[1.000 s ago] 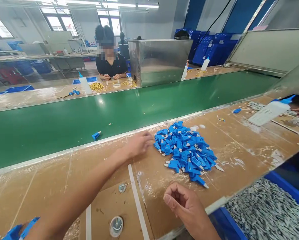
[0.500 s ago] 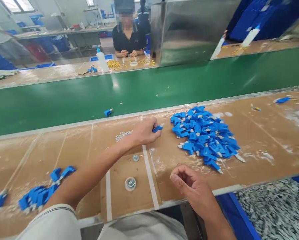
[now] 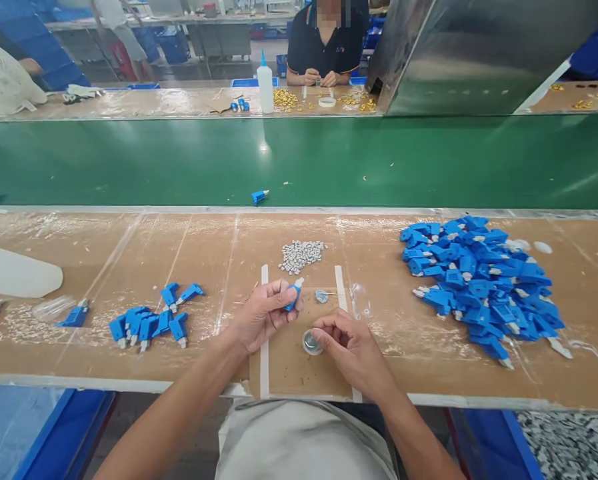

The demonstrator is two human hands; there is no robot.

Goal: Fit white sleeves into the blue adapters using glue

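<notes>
My left hand [image 3: 265, 313] pinches one small blue plastic connector [image 3: 294, 295] with a white tip, held just above the brown worktable [image 3: 129, 240]. My right hand [image 3: 351, 343] hovers close beside it with its fingers curled; nothing shows in it. A round metal disc [image 3: 311, 343] lies under the right fingers. A small metal pin on a base [image 3: 321, 295] stands just right of the connector. A little heap of tiny white parts [image 3: 301, 255] lies behind my hands. A big pile of blue connectors [image 3: 479, 280] sits to the right, a smaller group of blue connectors [image 3: 149, 320] to the left.
A green conveyor belt [image 3: 329, 160] runs behind the table, with one stray blue connector [image 3: 259, 196] on it. Across it a person in a dark shirt [image 3: 323, 47] works by a white bottle [image 3: 265, 87] and gold parts. A white bottle [image 3: 13, 273] lies at left. A bin of small white parts [image 3: 573, 443] sits lower right.
My left hand took one blue connector from the big pile and brought it back in front of me, next to my right hand. The view swung left and down.
</notes>
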